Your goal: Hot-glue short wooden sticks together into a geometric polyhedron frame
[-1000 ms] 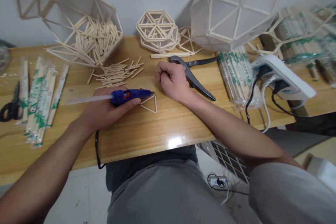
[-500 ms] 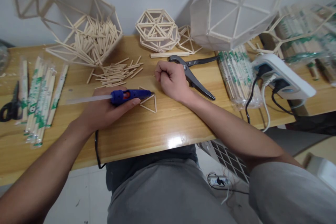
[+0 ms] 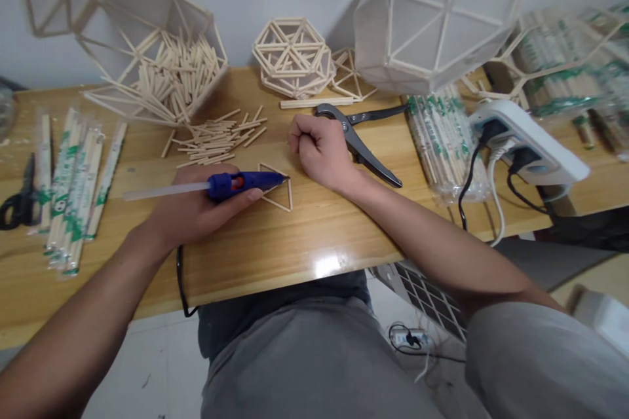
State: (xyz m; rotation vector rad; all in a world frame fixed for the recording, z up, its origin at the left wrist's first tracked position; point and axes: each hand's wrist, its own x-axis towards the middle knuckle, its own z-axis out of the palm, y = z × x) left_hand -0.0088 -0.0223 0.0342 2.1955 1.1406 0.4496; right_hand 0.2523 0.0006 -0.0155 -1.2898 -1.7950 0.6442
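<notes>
A blue hot glue gun is gripped in my left hand, a clear glue stick poking out of its back end. Its nozzle touches or hovers just over the upper right corner of a small frame of cut wooden sticks lying on the table; the gun hides part of that frame. Curled into a fist, my right hand rests to the right of the frame, with nothing showing in it. Just beyond this fist lies a dark-handled cutter, partly covered by the hand.
Loose cut sticks lie behind my left hand. Stick-built lattice shapes line the wall, one filled with sticks. Wrapped chopsticks and black scissors are on the left. A chopstick pack and power strip sit right.
The glue gun's tip has shifted very slightly left and down at the frame's corner. My right hand stays in place.
</notes>
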